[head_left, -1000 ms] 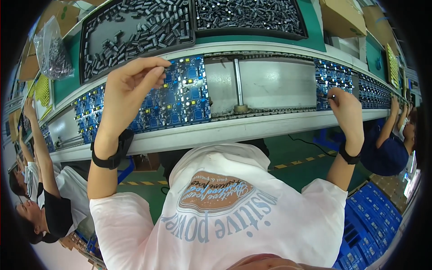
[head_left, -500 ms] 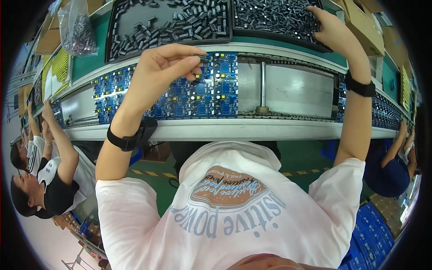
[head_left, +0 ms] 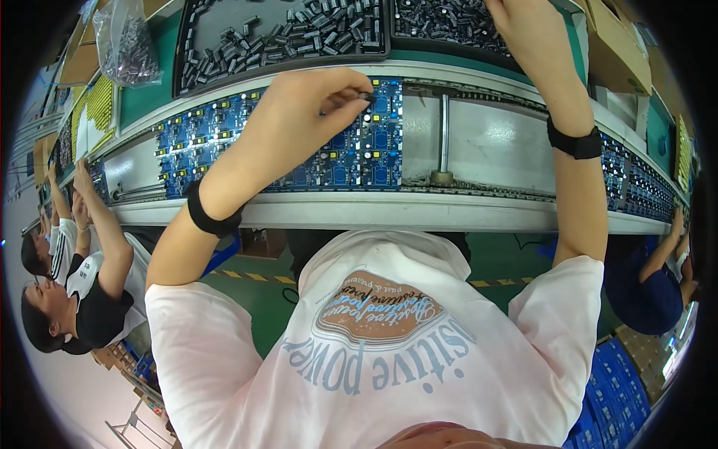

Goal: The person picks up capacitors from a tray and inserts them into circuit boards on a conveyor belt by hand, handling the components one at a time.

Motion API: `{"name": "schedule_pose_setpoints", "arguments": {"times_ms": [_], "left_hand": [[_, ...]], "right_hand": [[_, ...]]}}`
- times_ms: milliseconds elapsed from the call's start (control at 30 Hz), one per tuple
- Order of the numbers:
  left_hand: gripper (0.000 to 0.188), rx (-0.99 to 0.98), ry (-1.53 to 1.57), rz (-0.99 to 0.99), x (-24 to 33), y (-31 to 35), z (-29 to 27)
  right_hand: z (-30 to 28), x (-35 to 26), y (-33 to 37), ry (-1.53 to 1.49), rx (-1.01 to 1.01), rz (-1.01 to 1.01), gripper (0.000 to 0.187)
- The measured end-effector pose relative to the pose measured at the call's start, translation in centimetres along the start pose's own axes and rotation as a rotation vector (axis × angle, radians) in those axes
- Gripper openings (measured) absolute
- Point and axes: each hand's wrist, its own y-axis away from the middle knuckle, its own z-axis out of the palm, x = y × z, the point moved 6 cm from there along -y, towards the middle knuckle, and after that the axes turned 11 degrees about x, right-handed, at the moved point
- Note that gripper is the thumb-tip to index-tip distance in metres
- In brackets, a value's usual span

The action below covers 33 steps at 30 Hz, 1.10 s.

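My left hand is over the blue circuit boards, its thumb and forefinger pinched on a small dark capacitor. The capacitor is close above the far part of the rightmost board in that group. My right hand reaches over the right black tray, which holds many small dark components. The upper picture edge cuts off most of its fingers, so what they hold does not show. Larger dark cylindrical capacitors lie loose in the left black tray.
The boards sit on a conveyor with metal rails and a cross rod. A clear bag of components stands far left, a cardboard box far right. Co-workers are at the line on the left, another person on the right.
My left hand has moved right, toward the last board, with the capacitor. My right hand has shifted left and farther away over its tray, its fingers now partly out of view.
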Motion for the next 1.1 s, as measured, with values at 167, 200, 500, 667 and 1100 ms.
{"name": "schedule_pose_setpoints", "arguments": {"times_ms": [167,200,500,667,1100], "left_hand": [[0.015,0.077,-0.323,0.403,0.9,-0.8,1.0],[0.014,0.076,-0.358,0.412,0.8,-1.0,1.2],[0.015,0.073,-0.475,0.444,0.7,-0.8,1.4],[0.016,0.077,-0.485,0.458,0.6,-0.9,1.6],[0.017,0.063,-0.578,0.522,0.8,-1.0,2.3]], "right_hand": [[-0.9,0.2,0.0,-0.08,0.065,-0.08,0.01],[-0.9,0.2,0.1,-0.147,0.082,-0.088,0.009],[-2.6,-0.6,0.6,-0.447,-0.019,0.277,0.01],[-3.0,-1.0,0.9,-0.473,0.095,0.137,0.007],[-0.4,-3.4,4.6,-1.182,-0.349,0.711,0.023]]}}
